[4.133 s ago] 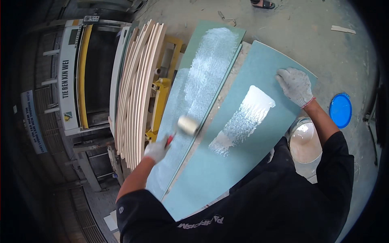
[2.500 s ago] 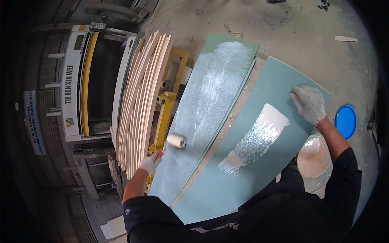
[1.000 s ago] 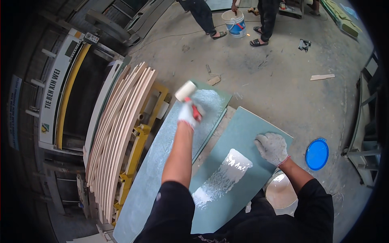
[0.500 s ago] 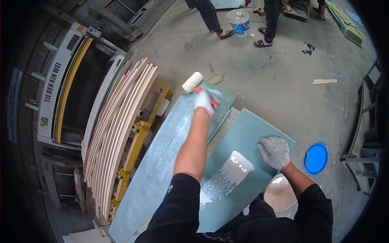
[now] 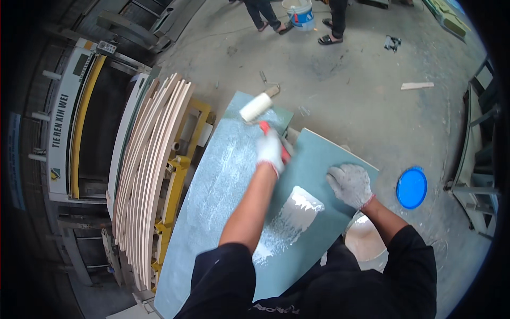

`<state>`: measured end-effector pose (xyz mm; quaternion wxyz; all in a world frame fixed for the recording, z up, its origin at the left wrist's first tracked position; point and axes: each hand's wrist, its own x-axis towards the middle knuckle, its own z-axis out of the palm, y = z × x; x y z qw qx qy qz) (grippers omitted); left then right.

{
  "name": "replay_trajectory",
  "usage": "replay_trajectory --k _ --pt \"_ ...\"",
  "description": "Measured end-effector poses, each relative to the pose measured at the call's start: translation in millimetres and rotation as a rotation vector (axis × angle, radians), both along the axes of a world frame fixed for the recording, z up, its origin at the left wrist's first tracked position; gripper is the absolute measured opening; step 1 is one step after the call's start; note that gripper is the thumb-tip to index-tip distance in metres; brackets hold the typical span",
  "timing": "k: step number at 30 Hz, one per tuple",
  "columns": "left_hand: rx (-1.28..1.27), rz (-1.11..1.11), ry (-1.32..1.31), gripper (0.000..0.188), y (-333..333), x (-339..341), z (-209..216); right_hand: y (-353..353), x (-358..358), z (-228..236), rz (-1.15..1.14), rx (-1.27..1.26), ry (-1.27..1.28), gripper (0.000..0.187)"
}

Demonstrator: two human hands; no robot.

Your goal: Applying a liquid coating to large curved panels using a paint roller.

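My left hand (image 5: 272, 149), in a white work glove, grips the red handle of a paint roller (image 5: 256, 108). The white sleeve of the roller is over the far end of a long blue-green panel (image 5: 212, 175) streaked with white. Beside it on the right lies a second blue-green panel (image 5: 319, 154), bearing a thick white patch (image 5: 298, 210). My right hand (image 5: 350, 186), in a greyish glove, rests on this panel near its right edge, fingers bent and partly hidden from view. Below that edge stands a bucket of pale liquid (image 5: 365, 239).
To the left, long wooden strips (image 5: 154, 186) lie stacked by a yellow frame (image 5: 178, 191) and a large machine (image 5: 74, 127). A blue lid (image 5: 411, 187) lies on the floor at right. Two people's legs (image 5: 337, 21) flank a white-and-blue bucket (image 5: 299, 15) farther off. A bare roller frame (image 5: 270, 85) lies beyond the panels.
My left hand has drawn the roller a little nearer along the left panel. My right hand stays on the right panel. The whole view has shifted slightly.
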<state>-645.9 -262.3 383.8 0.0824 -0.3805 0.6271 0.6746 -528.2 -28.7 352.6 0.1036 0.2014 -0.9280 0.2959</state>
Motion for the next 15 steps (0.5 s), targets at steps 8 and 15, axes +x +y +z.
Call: replay_trajectory --k 8,15 --pt "0.085 0.037 0.087 0.018 -56 -11 22 -23 0 3 0.069 -0.001 -0.030 0.018" --pt "0.187 -0.128 -0.065 0.023 -5 57 26 -3 1 -9 0.001 -0.014 -0.003 0.017"
